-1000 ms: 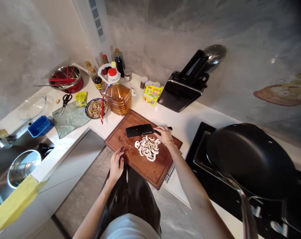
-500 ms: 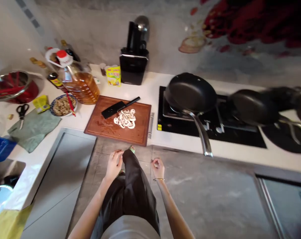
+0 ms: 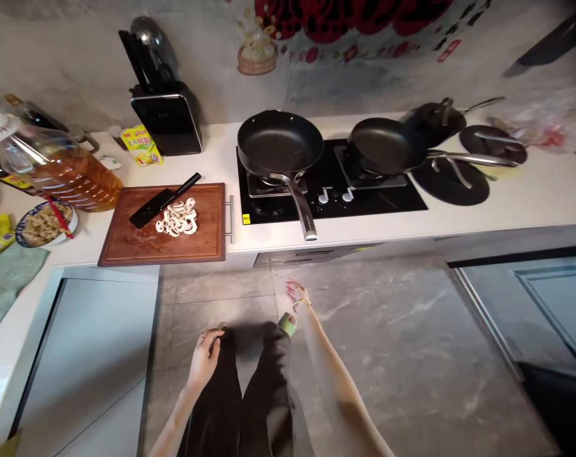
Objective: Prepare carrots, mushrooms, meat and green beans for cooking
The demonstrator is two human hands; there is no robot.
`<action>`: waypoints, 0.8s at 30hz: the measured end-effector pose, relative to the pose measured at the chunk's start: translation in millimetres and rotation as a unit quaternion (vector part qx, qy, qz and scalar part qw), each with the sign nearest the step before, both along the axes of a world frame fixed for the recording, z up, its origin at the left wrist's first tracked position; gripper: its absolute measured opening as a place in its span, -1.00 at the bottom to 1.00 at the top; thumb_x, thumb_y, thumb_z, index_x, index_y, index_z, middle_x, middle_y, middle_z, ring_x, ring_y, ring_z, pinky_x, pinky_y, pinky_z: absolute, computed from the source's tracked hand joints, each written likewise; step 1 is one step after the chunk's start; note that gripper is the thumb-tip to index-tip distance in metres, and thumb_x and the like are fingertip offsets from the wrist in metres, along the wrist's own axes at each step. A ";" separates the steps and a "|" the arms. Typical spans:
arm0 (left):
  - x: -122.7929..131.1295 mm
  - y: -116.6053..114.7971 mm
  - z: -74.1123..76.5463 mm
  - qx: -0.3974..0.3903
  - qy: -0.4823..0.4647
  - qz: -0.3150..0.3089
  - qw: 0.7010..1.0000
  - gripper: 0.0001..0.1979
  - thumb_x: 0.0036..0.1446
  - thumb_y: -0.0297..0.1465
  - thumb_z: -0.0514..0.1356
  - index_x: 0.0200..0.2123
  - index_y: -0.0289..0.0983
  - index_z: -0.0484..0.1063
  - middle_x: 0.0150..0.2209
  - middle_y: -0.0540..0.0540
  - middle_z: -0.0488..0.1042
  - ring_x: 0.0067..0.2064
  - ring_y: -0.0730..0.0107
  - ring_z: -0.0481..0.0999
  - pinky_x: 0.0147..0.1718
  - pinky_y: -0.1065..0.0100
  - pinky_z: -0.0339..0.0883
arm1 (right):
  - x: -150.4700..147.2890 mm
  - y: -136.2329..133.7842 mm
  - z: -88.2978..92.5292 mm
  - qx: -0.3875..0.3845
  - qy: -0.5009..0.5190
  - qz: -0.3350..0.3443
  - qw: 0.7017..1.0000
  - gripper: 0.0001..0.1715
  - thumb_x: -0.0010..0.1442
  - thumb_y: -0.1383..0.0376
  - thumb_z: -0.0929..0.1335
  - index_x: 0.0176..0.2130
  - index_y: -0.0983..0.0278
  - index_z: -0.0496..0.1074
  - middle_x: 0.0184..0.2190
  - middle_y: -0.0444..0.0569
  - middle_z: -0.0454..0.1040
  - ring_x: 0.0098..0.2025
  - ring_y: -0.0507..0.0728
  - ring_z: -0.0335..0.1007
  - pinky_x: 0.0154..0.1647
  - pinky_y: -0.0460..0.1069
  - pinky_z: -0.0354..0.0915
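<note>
My left hand [image 3: 206, 355] hangs low over the floor beside my leg, its fingers loosely bent and holding nothing. Below the counter edge, my right hand [image 3: 297, 292], with a bracelet at the wrist, reaches forward with fingers apart and nothing in them. Neither hand touches anything on the counter. In front lies a wooden cutting board [image 3: 120, 244] bearing sliced mushrooms [image 3: 178, 219] and a black cleaver [image 3: 152, 208]. Nearest my right hand on the counter is a black frying pan [image 3: 281, 143] on the stove [image 3: 335, 209], its handle pointing toward me.
A second frying pan [image 3: 385, 146] stands on the right burner, with a dark lid [image 3: 459, 187] beside it. At left are an oil jug [image 3: 73, 174], a bowl of food [image 3: 47, 225] and a green cloth [image 3: 11, 279]. A knife block [image 3: 168, 124] stands behind the board.
The view has swung right, so the board and stove sit further left. My right hand has extended forward and its fingers have opened out. My left hand stays low by my leg.
</note>
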State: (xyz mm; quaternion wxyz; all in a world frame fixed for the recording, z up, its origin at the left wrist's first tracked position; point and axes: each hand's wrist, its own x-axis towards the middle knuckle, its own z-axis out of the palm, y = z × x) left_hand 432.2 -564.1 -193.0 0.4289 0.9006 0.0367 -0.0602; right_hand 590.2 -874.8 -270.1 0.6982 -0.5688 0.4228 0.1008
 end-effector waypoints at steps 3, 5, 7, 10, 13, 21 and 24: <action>22.5 -47.0 2.4 -0.010 -0.001 0.003 1.000 -0.78 0.19 -0.41 0.00 -0.21 -0.20 0.43 -0.22 -0.10 0.50 -0.13 0.28 0.49 -0.10 0.21 0.37 | -19.0 -30.6 0.5 0.043 0.037 0.008 0.998 -0.80 -0.13 0.26 0.32 -0.38 0.20 0.39 -0.29 0.07 0.55 -0.27 0.15 0.48 -0.15 0.04 0.38; 38.5 -88.4 2.4 -0.022 0.003 0.017 1.000 -0.79 0.18 -0.41 0.01 -0.20 -0.20 0.42 -0.21 -0.09 0.51 -0.13 0.30 0.49 -0.09 0.22 0.36 | -24.0 -64.8 -1.2 0.059 0.054 0.012 0.997 -0.78 -0.13 0.26 0.32 -0.36 0.21 0.40 -0.26 0.08 0.55 -0.24 0.17 0.48 -0.11 0.07 0.37; 50.2 -136.3 0.3 -0.039 0.014 0.029 0.999 -0.79 0.18 -0.40 0.01 -0.19 -0.21 0.41 -0.19 -0.09 0.51 -0.12 0.31 0.50 -0.09 0.23 0.36 | -18.0 -104.6 -6.1 0.063 0.066 0.016 0.996 -0.74 -0.13 0.25 0.33 -0.33 0.23 0.41 -0.23 0.09 0.54 -0.22 0.18 0.48 -0.08 0.08 0.36; 53.5 -208.7 -6.1 -0.076 0.036 0.027 0.996 -0.78 0.20 -0.37 0.01 -0.18 -0.22 0.42 -0.17 -0.11 0.51 -0.11 0.31 0.50 -0.10 0.25 0.37 | 9.1 -157.5 -21.0 0.055 0.082 0.026 0.995 -0.74 -0.08 0.24 0.33 -0.30 0.24 0.40 -0.22 0.10 0.54 -0.24 0.15 0.47 -0.09 0.08 0.35; 35.1 -264.1 -13.2 -0.113 0.053 0.047 0.991 -0.75 0.22 -0.35 0.00 -0.16 -0.25 0.43 -0.17 -0.14 0.51 -0.09 0.29 0.49 -0.08 0.23 0.36 | 46.4 -185.2 -45.5 0.044 0.097 0.049 0.993 -0.82 -0.03 0.24 0.32 -0.33 0.23 0.37 -0.27 0.08 0.54 -0.32 0.11 0.46 -0.16 0.07 0.37; -60.9 -313.7 -23.8 -0.068 0.099 0.116 0.986 -0.77 0.23 -0.40 0.01 -0.17 -0.16 0.45 -0.19 -0.12 0.51 -0.11 0.32 0.51 -0.09 0.27 0.41 | 128.2 -172.0 -123.4 0.094 0.069 0.087 0.989 -0.77 0.07 0.18 0.26 -0.54 0.18 0.17 -0.55 -0.04 0.42 -0.41 0.11 0.40 -0.26 0.06 0.38; -75.0 -313.4 -32.8 -0.044 0.108 0.139 0.983 -0.77 0.23 -0.40 0.00 -0.18 -0.16 0.44 -0.21 -0.12 0.52 -0.14 0.32 0.53 -0.12 0.28 0.42 | 142.9 -168.9 -144.6 0.103 0.042 0.068 0.991 -0.77 0.09 0.19 0.23 -0.55 0.16 0.13 -0.60 -0.07 0.37 -0.41 0.10 0.38 -0.24 0.05 0.37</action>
